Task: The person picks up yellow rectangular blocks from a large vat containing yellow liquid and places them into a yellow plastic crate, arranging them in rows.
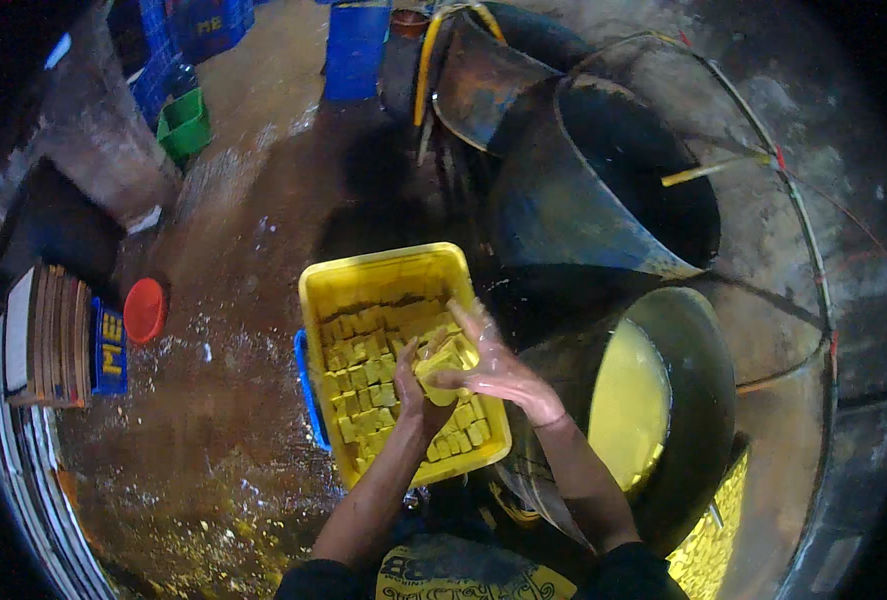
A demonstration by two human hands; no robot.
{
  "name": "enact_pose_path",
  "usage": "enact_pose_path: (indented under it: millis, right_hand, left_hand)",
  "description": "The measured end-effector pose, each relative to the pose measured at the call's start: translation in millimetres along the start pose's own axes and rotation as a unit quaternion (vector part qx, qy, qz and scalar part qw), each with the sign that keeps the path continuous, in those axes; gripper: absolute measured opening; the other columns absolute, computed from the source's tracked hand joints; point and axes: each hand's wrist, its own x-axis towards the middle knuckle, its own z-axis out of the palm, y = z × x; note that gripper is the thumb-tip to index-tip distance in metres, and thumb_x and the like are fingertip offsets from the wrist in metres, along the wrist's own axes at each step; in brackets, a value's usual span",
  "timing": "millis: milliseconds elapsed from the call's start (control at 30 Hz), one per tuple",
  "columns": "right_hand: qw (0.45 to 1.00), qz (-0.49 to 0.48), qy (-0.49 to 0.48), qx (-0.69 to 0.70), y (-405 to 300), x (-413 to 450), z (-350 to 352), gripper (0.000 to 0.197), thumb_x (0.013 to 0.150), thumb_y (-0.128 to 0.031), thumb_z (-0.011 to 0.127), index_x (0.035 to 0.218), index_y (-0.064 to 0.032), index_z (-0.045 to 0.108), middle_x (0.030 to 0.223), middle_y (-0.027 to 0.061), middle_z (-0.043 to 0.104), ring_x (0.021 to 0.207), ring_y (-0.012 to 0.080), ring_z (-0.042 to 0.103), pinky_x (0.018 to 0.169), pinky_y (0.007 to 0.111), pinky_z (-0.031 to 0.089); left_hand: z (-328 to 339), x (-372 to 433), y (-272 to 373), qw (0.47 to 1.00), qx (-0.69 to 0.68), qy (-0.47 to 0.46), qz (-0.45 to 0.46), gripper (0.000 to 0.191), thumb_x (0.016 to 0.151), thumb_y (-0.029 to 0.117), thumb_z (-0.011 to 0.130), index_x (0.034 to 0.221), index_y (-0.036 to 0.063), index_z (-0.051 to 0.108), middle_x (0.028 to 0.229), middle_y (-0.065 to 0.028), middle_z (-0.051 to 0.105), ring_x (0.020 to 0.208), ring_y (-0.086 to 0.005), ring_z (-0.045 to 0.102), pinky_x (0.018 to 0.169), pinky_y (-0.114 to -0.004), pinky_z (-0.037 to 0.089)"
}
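A deep yellow plastic crate lies before me, with many small yellow blocks, probably tofu, set in rows on its floor. Above the blocks, my left hand and my right hand hold a yellow block between them. My fingers partly cover it, so I cannot tell whether it is one piece or several pressed together. Wet shine shows on my right hand. Toward the far end of the crate, a bare strip of its floor is visible.
To my right stands a large vat of yellow liquid. Beyond it are big tilted drums and a long curved pole. More yellow pieces lie at lower right. At left are stacked boards and a red basin.
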Motion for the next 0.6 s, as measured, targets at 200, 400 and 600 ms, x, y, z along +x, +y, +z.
enact_pose_path:
  millis: [200, 400, 600]
  right_hand:
    - [0.863, 0.087, -0.203, 0.455, 59, 65, 53, 0.059, 0.082, -0.038, 0.062, 0.125, -0.0018, 0.043, 0.12, 0.0072, 0.05, 0.11, 0.0171, 0.05, 0.095, 0.029, 0.04]
    - [0.921, 0.076, -0.207, 0.322, 72, 173, 117, 0.061, 0.079, -0.046, 0.061, 0.121, -0.0032, 0.05, 0.123, 0.0078, 0.052, 0.109, 0.0197, 0.052, 0.095, 0.032, 0.04]
    - [0.929, 0.273, -0.217, -0.125, 49, 217, 201, 0.077, 0.07, -0.053, 0.066, 0.126, -0.0031, 0.048, 0.127, 0.0147, 0.05, 0.122, 0.0274, 0.042, 0.101, 0.03, 0.033]
  left_hand:
    - [-20, 27, 62, 0.984, 0.138, 0.101, 0.055, 0.066, 0.085, 0.065, 0.034, 0.104, 0.0063, 0.057, 0.094, -0.0089, 0.061, 0.083, -0.0229, 0.059, 0.076, -0.038, 0.049]
    - [-167, 69, 132, 0.396, 0.8, 0.282, 0.351, 0.052, 0.089, 0.046, 0.039, 0.118, 0.0036, 0.051, 0.121, -0.0169, 0.051, 0.121, -0.0326, 0.039, 0.105, -0.048, 0.023]
    - [-189, 46, 108, 0.257, 0.927, 0.242, 0.127, 0.063, 0.082, 0.033, 0.051, 0.135, 0.0031, 0.033, 0.143, -0.0211, 0.02, 0.134, -0.0366, 0.011, 0.11, -0.05, 0.008]
